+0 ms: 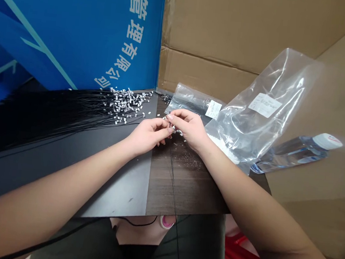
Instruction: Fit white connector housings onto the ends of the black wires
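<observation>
My left hand (147, 134) is closed in a pinch on a thin black wire, thumb against fingers. My right hand (191, 129) meets it fingertip to fingertip, pinching near the end of the same wire. The long black wire (173, 170) hangs down from my hands across the dark wood tabletop (161, 185) and over the front edge. Whether a small white piece is between my fingertips is too small to tell. Several loose white pieces (181, 133) lie right beside and under my right hand.
Left lies a big bundle of black wires (40, 108) with white tips (126, 102). Behind my hands is a flat clear bag (190, 96). To the right are a large clear bag (265, 85) with white pieces and a leaning water bottle (298, 154). Cardboard (219, 24) and a blue panel (80, 10) stand behind.
</observation>
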Demonstrator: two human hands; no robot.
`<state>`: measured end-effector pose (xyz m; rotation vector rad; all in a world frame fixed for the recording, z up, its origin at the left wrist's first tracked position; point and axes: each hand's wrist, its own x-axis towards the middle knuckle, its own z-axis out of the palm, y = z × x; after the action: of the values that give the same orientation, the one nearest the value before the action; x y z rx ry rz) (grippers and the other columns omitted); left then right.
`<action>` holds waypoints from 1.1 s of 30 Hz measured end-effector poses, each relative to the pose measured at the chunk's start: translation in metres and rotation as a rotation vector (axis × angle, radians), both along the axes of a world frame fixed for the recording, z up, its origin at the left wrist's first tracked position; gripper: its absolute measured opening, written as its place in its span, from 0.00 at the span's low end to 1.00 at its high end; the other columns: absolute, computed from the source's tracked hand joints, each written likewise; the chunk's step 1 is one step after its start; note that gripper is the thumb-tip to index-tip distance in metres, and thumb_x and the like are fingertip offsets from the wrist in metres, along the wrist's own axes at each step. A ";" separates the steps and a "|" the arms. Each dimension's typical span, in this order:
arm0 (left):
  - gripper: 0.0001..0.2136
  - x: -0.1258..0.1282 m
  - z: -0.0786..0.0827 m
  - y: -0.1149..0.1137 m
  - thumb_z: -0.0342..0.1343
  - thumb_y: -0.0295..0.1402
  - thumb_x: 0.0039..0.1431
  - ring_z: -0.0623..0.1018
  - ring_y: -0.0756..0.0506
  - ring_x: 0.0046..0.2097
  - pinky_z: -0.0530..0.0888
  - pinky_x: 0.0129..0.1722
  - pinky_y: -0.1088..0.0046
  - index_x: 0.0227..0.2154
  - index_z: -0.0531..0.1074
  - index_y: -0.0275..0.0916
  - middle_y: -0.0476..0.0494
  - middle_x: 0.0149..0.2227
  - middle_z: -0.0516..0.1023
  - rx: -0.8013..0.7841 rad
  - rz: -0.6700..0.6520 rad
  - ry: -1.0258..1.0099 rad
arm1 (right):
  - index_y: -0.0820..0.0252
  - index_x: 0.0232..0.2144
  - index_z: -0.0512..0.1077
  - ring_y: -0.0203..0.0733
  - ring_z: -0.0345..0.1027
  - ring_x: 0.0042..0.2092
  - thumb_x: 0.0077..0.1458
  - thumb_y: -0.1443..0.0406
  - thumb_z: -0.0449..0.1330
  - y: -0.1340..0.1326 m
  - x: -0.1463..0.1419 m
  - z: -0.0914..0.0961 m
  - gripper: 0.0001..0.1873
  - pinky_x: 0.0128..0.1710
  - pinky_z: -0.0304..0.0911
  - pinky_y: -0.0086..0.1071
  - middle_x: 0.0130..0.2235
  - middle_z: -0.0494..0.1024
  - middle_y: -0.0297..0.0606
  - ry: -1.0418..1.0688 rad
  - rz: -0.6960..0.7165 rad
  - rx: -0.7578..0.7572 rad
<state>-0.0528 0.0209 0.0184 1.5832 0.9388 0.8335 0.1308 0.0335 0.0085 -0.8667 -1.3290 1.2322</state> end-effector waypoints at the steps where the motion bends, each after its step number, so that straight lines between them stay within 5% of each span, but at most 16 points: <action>1: 0.13 0.000 0.000 0.000 0.65 0.43 0.63 0.74 0.52 0.27 0.72 0.27 0.74 0.32 0.76 0.37 0.47 0.31 0.79 -0.004 -0.006 0.017 | 0.54 0.31 0.80 0.37 0.72 0.32 0.55 0.57 0.75 0.000 0.000 0.001 0.10 0.34 0.71 0.34 0.30 0.81 0.31 -0.003 -0.001 -0.007; 6: 0.14 -0.004 0.002 0.004 0.63 0.46 0.65 0.75 0.50 0.29 0.71 0.29 0.72 0.36 0.78 0.38 0.45 0.34 0.81 0.034 0.015 0.100 | 0.54 0.31 0.78 0.37 0.72 0.33 0.54 0.58 0.73 0.000 0.003 0.010 0.10 0.36 0.69 0.34 0.33 0.83 0.33 -0.007 -0.092 -0.010; 13: 0.12 -0.022 0.007 0.027 0.59 0.43 0.67 0.78 0.43 0.41 0.73 0.46 0.64 0.41 0.80 0.40 0.43 0.41 0.83 0.405 0.182 0.475 | 0.53 0.30 0.73 0.34 0.64 0.27 0.56 0.61 0.68 0.012 0.016 0.008 0.07 0.29 0.62 0.33 0.28 0.76 0.31 -0.017 -0.334 -0.034; 21: 0.08 -0.001 0.003 0.052 0.56 0.32 0.67 0.79 0.39 0.49 0.72 0.53 0.61 0.40 0.80 0.40 0.39 0.43 0.80 0.597 -0.087 0.717 | 0.53 0.31 0.72 0.34 0.62 0.25 0.56 0.61 0.65 0.019 0.022 0.002 0.06 0.29 0.62 0.34 0.26 0.74 0.30 -0.038 -0.434 0.047; 33: 0.12 0.013 -0.019 0.062 0.58 0.39 0.70 0.79 0.38 0.53 0.74 0.59 0.57 0.46 0.82 0.38 0.38 0.48 0.79 0.629 -0.054 0.658 | 0.53 0.31 0.71 0.36 0.64 0.27 0.60 0.63 0.64 0.019 0.018 0.004 0.06 0.31 0.64 0.35 0.25 0.72 0.29 -0.076 -0.430 0.047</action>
<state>-0.0401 0.0826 -0.0011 2.5099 1.1396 0.5956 0.1490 0.0522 0.0129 -1.1064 -1.1473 0.8366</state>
